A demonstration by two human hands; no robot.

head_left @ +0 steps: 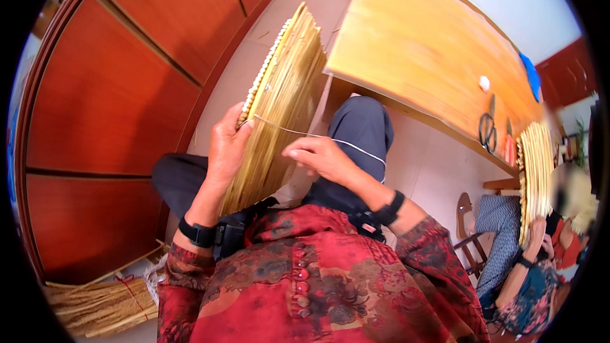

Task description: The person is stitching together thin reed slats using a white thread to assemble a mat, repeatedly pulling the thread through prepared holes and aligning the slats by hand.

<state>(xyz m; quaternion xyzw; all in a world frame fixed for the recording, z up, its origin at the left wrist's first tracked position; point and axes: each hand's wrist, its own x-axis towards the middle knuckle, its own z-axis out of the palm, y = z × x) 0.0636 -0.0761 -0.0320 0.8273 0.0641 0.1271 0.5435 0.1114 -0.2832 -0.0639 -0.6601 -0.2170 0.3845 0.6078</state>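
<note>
"Watching from my station through the head camera, I have both bare hands in front of the torso. Which first?"

"The left hand (227, 147). Pose and grip."

"Forearm rising steeply from below, dark band at the wrist, thumb side toward me. Fingers gripping the left edge of the stalk bundle (289, 95), thumb up near that edge."

"And where does the bundle sit?"

"Between the legs, left of the right knee (361, 117), leaning lengthwise away from the body, near end by the lap. Row of pale knobs along its left edge; knots or beads, I cannot tell."

"Right hand (325, 157)?"

"Forearm slanting up and leftward, back of the hand toward me. Fingers partly curled, aimed at the bundle's broad face; contact I cannot tell. The thread (359, 148) runs from the bundle past this hand and across the right thigh. Whether the fingers pinch it, I cannot tell either."

"Surroundings?"

"Tabletop (419, 32) ahead and right, carrying scissors (487, 130), a small white lump (484, 83) and a blue cloth (530, 76). Far right, another person's hand (537, 234) on a second bundle (537, 168)."
</note>
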